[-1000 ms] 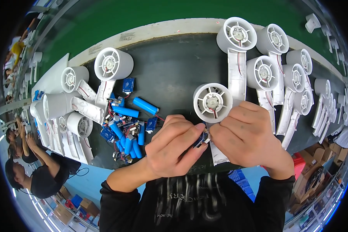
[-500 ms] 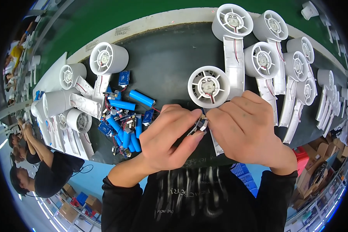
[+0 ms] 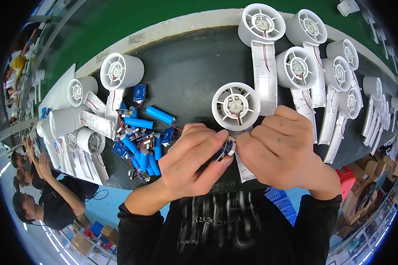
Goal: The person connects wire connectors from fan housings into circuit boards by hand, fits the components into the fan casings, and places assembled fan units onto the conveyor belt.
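My left hand (image 3: 188,161) pinches a small circuit board (image 3: 226,149) with a white connector, between thumb and fingers. Right against the board's edge, my right hand (image 3: 284,152) is closed, its fingertips curled inward; what they grip is hidden, perhaps a thin wire. Just beyond both hands lies a white fan housing (image 3: 235,106) with a spoked round opening, a motor in the middle and red wiring. Its open handle shell (image 3: 246,171) runs toward me under my hands. A thin red wire passes left of my left hand toward the pile.
Left of my hands is a heap of blue cylindrical batteries (image 3: 141,123) and small boards. More white fan housings (image 3: 122,71) lie behind it, and several others (image 3: 296,68) stand at the right on the dark table (image 3: 185,66). A co-worker (image 3: 53,205) sits at the far left.
The fan housing has shifted slightly toward me and left. The board has tilted a little between my hands, which otherwise stay in nearly the same place.
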Motion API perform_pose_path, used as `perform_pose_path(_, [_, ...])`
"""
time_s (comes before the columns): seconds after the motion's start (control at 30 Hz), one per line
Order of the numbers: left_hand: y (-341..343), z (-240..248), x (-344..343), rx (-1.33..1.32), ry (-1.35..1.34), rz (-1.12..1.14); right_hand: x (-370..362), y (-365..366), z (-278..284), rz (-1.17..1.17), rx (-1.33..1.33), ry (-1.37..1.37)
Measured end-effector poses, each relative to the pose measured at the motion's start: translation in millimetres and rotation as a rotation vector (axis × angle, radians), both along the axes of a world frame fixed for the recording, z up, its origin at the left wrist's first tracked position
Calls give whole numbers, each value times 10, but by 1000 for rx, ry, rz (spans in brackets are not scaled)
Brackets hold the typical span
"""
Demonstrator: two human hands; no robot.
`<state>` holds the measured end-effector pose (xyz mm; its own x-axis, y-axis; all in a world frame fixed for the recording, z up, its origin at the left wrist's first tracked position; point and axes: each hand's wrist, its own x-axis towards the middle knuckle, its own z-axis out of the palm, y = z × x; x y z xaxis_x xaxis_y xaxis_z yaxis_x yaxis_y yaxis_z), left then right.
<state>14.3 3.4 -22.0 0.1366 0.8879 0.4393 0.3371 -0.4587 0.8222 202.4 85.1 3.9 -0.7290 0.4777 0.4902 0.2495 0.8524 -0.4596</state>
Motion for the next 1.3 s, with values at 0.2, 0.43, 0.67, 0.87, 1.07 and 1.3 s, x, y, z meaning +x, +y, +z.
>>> perform_pose_path(0.2, [26, 165, -14, -263, -113, 45, 0, -21, 22, 22, -56, -45])
perform_pose_path(0.43, [11, 167, 6, -679, -588, 85, -17, -5, 25, 56, -140, -89])
perform_pose_path(0.67, [31, 192, 75, -603, -582, 112, 12, 13, 21, 67, -151, -87])
perform_pose_path(0.87, [0, 150, 88, -408, -258, 207, 17, 8, 32, 82, -194, -88])
perform_pose_path(1.07, [104, 85, 52, 42, -5, 113, -24, -15, 12, 7, -242, 13])
perform_pose_path(1.3, [81, 120, 29, 0, 23, 34, 4, -109, 70, -39, -323, 13])
